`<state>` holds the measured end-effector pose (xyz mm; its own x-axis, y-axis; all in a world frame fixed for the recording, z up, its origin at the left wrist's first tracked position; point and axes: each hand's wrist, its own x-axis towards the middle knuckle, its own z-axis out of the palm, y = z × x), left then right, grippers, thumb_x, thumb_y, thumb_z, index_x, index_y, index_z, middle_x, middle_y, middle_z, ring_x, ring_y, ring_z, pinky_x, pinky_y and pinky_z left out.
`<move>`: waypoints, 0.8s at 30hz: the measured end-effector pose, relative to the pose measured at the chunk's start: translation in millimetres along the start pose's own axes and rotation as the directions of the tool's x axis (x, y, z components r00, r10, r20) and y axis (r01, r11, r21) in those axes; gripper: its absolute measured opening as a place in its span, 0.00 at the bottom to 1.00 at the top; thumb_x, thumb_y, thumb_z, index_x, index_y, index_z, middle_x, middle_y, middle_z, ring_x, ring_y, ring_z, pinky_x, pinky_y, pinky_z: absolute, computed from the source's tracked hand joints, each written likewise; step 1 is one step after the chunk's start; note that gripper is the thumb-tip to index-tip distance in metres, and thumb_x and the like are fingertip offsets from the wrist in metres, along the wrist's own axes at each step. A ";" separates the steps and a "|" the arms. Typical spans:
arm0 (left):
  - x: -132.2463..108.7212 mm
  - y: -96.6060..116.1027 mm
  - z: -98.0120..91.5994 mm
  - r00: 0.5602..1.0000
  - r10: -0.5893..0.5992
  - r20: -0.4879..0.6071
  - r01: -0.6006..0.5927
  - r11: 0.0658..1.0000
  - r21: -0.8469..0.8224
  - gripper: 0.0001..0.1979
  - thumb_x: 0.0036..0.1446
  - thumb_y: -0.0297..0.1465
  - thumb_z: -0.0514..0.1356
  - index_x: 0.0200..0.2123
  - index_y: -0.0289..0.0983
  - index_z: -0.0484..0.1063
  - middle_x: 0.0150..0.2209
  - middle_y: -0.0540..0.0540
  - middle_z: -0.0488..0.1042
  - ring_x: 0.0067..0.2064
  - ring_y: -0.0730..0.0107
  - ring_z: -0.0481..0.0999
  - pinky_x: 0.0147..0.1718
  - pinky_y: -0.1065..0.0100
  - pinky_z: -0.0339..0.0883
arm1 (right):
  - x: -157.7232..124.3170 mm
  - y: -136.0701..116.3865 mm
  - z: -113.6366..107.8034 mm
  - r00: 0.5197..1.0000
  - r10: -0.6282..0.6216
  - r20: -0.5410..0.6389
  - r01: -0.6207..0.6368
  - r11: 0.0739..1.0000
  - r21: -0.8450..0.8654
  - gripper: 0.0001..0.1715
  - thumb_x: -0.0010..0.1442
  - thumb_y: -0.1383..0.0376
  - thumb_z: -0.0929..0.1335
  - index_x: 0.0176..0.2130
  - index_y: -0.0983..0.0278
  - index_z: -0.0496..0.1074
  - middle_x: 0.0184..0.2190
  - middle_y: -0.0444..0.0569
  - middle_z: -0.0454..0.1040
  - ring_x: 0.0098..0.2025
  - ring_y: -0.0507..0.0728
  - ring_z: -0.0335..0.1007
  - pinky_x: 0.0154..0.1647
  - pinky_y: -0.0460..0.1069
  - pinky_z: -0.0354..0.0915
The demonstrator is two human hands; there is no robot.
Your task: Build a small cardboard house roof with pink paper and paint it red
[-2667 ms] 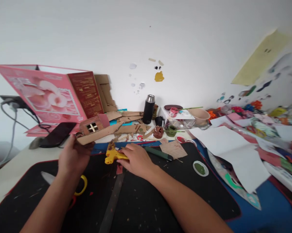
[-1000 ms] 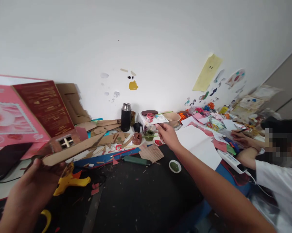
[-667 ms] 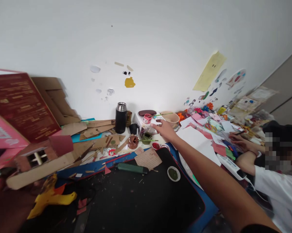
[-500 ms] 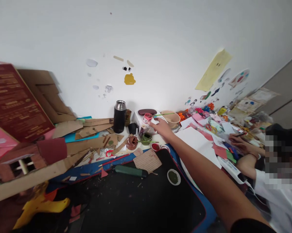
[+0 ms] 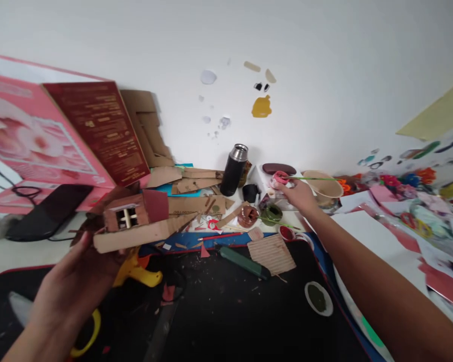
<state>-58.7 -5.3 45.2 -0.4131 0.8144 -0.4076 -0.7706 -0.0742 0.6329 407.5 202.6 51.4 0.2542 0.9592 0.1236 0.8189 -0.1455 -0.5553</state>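
Observation:
My left hand (image 5: 73, 281) holds up a small cardboard house (image 5: 136, 221) with a cross-barred window and a dark red roof piece, fixed on a long cardboard base. My right hand (image 5: 297, 193) reaches far across the desk. Its fingers are closed around a small pink jar (image 5: 279, 178) that stands on a white box. A green-handled brush (image 5: 312, 178) lies across that jar towards a beige bowl (image 5: 326, 186). A yellow glue gun (image 5: 138, 271) lies on the black mat (image 5: 226, 317) just below the house.
A black flask (image 5: 234, 170), brown and green paint pots (image 5: 258, 215), a green cutter (image 5: 243, 261), a ribbed card piece (image 5: 271, 254) and cardboard scraps crowd the desk's back. A pink box (image 5: 41, 136) leans at left. White paper (image 5: 377, 246) lies at right. Yellow-handled scissors (image 5: 85, 334) lie near my left arm.
My right hand left the glue gun on the mat and reached out to the pink jar at the back. The view swung right, then back left. My left hand kept holding the house.

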 end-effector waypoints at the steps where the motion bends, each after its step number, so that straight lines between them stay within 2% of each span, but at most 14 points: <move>1: 5.0 -3.1 2.2 1.000 0.018 0.023 -0.019 0.999 0.033 0.18 0.70 0.24 0.50 0.48 0.40 0.80 0.47 0.43 0.84 0.37 0.59 0.84 0.25 0.64 0.80 | 0.3 0.2 1.5 1.000 -0.005 0.004 0.005 1.000 0.006 0.34 0.59 0.44 0.75 0.50 0.69 0.82 0.24 0.51 0.78 0.30 0.63 0.75 0.36 0.53 0.64; 5: 11.4 -8.8 0.9 0.999 0.002 0.040 -0.004 1.000 0.030 0.16 0.68 0.23 0.51 0.40 0.38 0.80 0.38 0.43 0.84 0.33 0.59 0.83 0.23 0.65 0.80 | 0.9 -0.3 4.6 1.000 -0.005 -0.008 0.005 1.000 0.013 0.32 0.59 0.44 0.74 0.46 0.69 0.83 0.22 0.50 0.77 0.27 0.62 0.73 0.34 0.53 0.63; 12: 8.7 -9.0 -0.4 0.999 0.004 0.033 -0.004 1.000 0.024 0.20 0.71 0.23 0.48 0.36 0.36 0.79 0.34 0.44 0.82 0.32 0.61 0.83 0.23 0.65 0.80 | 1.4 -1.4 5.4 0.998 -0.010 -0.055 0.011 1.000 0.013 0.36 0.56 0.40 0.73 0.43 0.70 0.84 0.23 0.53 0.77 0.29 0.64 0.73 0.35 0.54 0.63; 17: 10.2 -9.6 -2.1 0.999 -0.016 0.034 0.015 0.999 0.028 0.19 0.70 0.23 0.49 0.34 0.36 0.79 0.33 0.43 0.82 0.31 0.62 0.81 0.24 0.65 0.80 | -4.3 -1.7 4.3 0.993 -0.008 -0.117 0.013 0.999 0.042 0.39 0.57 0.37 0.71 0.43 0.70 0.84 0.23 0.53 0.77 0.30 0.64 0.73 0.35 0.55 0.64; 21: 8.1 -9.0 -1.4 0.998 -0.028 0.050 0.026 0.999 0.035 0.19 0.70 0.24 0.49 0.34 0.35 0.79 0.33 0.42 0.82 0.31 0.61 0.81 0.24 0.65 0.80 | -9.6 -3.8 -12.7 0.983 0.001 -0.186 0.011 0.998 0.062 0.37 0.58 0.40 0.72 0.45 0.70 0.83 0.24 0.53 0.77 0.30 0.63 0.73 0.34 0.54 0.64; 24: 6.1 -8.9 2.2 0.999 -0.011 0.049 0.010 1.000 0.030 0.21 0.71 0.23 0.47 0.34 0.35 0.79 0.33 0.43 0.82 0.30 0.62 0.82 0.24 0.65 0.80 | -24.5 -10.3 -36.4 0.965 -0.018 -0.263 0.046 0.994 0.103 0.34 0.59 0.41 0.72 0.43 0.69 0.82 0.20 0.48 0.73 0.25 0.60 0.68 0.30 0.53 0.63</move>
<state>-53.3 1.6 38.7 -0.3798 0.8426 -0.3818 -0.7601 -0.0490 0.6480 411.6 171.7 84.1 0.3662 0.8641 0.3452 0.7723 -0.0753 -0.6308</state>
